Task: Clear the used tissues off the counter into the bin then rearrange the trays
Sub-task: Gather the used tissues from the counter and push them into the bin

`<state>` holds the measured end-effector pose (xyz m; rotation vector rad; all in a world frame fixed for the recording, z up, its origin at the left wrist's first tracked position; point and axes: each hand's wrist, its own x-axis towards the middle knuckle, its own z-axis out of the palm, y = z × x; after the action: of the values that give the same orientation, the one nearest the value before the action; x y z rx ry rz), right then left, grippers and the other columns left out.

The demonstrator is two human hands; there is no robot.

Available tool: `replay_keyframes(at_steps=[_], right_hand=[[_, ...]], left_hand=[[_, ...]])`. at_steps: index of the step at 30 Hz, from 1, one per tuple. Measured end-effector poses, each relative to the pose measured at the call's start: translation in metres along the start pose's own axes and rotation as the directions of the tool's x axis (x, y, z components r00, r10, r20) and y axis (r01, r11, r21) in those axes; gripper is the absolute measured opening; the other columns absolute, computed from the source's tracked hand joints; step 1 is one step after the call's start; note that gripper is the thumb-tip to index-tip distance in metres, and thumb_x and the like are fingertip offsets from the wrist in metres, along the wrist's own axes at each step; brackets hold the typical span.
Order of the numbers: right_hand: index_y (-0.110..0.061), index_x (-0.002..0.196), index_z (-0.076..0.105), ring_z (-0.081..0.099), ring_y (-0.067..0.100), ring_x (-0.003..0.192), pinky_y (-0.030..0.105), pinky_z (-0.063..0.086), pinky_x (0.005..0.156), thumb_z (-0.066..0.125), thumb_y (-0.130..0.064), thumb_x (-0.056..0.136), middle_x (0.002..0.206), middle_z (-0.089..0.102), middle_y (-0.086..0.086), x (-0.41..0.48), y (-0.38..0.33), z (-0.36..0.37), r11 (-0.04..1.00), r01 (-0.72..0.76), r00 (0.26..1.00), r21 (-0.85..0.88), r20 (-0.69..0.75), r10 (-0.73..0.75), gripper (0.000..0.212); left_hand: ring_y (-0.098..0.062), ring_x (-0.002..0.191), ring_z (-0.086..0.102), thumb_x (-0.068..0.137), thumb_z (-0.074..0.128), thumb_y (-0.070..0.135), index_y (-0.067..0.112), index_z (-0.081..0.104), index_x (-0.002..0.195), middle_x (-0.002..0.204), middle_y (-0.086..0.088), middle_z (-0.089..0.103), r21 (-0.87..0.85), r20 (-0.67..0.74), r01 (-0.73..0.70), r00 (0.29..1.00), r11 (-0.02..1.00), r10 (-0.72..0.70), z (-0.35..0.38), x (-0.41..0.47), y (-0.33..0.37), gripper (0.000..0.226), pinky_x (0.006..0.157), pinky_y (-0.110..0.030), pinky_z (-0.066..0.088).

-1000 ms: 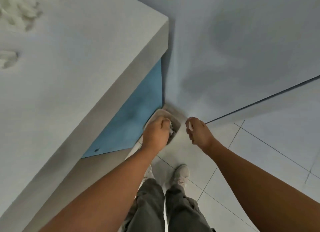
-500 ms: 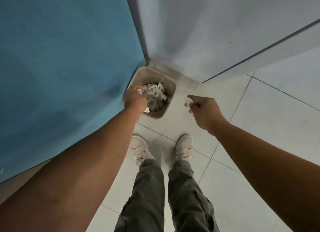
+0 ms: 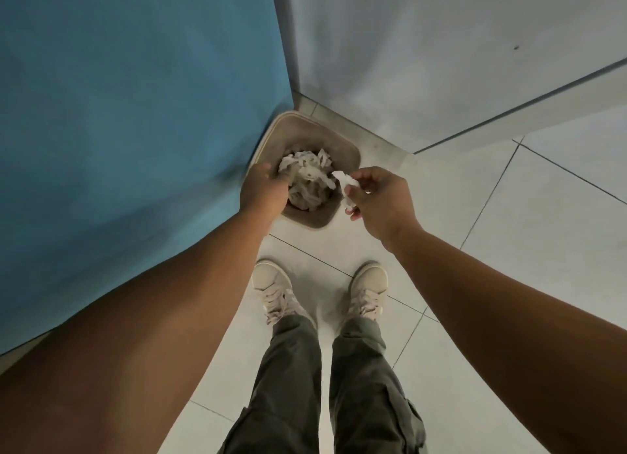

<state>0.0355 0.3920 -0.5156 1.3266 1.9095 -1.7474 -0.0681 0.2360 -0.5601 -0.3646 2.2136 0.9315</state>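
Observation:
A beige bin [image 3: 342,148] stands on the floor in the corner, holding a heap of crumpled used tissues [image 3: 310,178]. My left hand [image 3: 264,192] reaches into the bin's left side, its fingers down among the tissues; whether it holds any is hidden. My right hand [image 3: 380,202] hovers over the bin's right rim and pinches a small white tissue [image 3: 346,185] between thumb and fingers. The counter top and the trays are out of view.
The counter's blue side panel [image 3: 135,131] fills the left. A pale wall [image 3: 441,46] meets it behind the bin. White floor tiles [image 3: 526,233] spread to the right. My two feet in light shoes [image 3: 274,290] stand just before the bin.
The view has dropped from the counter top toward the bin. My right hand has moved left over the bin's rim with its tissue. My left hand has gone deeper into the bin.

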Motion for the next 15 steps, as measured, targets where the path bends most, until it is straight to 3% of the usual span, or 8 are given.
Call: replay_keyframes(at_steps=[4, 7, 9, 11, 15], right_hand=[[-0.014, 0.1, 0.067, 0.071, 0.033, 0.066, 0.039, 0.06, 0.059, 0.065, -0.007, 0.089, 0.087, 0.072, 0.008, 0.019, -0.003, 0.018, 1.0, 0.024, 1.0, 0.007, 0.017, -0.024, 0.014], [-0.025, 0.093, 0.065, 0.072, 0.031, 0.065, 0.045, 0.061, 0.066, 0.065, -0.008, 0.088, 0.096, 0.072, 0.007, 0.038, 0.0, 0.033, 0.999, 0.006, 0.999, -0.049, 0.041, -0.004, 0.017], [-0.031, 0.093, 0.065, 0.072, 0.029, 0.075, 0.046, 0.061, 0.073, 0.067, -0.017, 0.084, 0.104, 0.071, 0.004, 0.051, 0.009, 0.044, 0.995, 0.003, 0.998, -0.103, 0.058, 0.003, 0.016], [-0.032, 0.109, 0.066, 0.068, 0.029, 0.094, 0.044, 0.057, 0.086, 0.068, -0.027, 0.081, 0.112, 0.069, 0.003, 0.062, 0.019, 0.053, 0.977, 0.001, 0.998, -0.214, 0.068, 0.014, 0.029], [-0.024, 0.136, 0.053, 0.057, 0.031, 0.117, 0.04, 0.047, 0.101, 0.062, -0.026, 0.09, 0.13, 0.062, 0.007, 0.059, 0.02, 0.058, 0.933, 0.018, 0.994, -0.361, 0.103, 0.021, 0.046]], left_hand=[[-0.021, 0.122, 0.056, 0.094, 0.06, 0.029, 0.018, 0.057, 0.133, 0.136, -0.002, 0.059, -0.006, 0.039, -0.009, 0.999, 1.0, 0.009, -0.009, 0.0, -0.014, 0.041, 0.092, -0.027, 0.04], [-0.019, 0.12, 0.058, 0.094, 0.06, 0.024, 0.019, 0.06, 0.129, 0.133, -0.001, 0.062, -0.008, 0.034, -0.021, 0.999, 1.0, 0.022, -0.011, 0.004, -0.019, 0.036, 0.094, -0.026, 0.042], [-0.017, 0.117, 0.059, 0.094, 0.06, 0.023, 0.018, 0.061, 0.127, 0.132, 0.0, 0.063, -0.01, 0.029, -0.04, 0.999, 0.999, 0.04, -0.012, 0.005, -0.019, 0.034, 0.095, -0.026, 0.043], [-0.016, 0.117, 0.059, 0.095, 0.06, 0.023, 0.018, 0.06, 0.128, 0.13, 0.001, 0.063, -0.011, 0.029, -0.052, 0.998, 0.999, 0.052, -0.014, 0.006, -0.018, 0.034, 0.096, -0.028, 0.045], [-0.015, 0.117, 0.058, 0.095, 0.059, 0.023, 0.021, 0.059, 0.13, 0.132, 0.003, 0.061, 0.015, 0.025, -0.086, 0.996, 0.996, 0.086, -0.018, 0.003, -0.018, 0.035, 0.093, -0.027, 0.044]])
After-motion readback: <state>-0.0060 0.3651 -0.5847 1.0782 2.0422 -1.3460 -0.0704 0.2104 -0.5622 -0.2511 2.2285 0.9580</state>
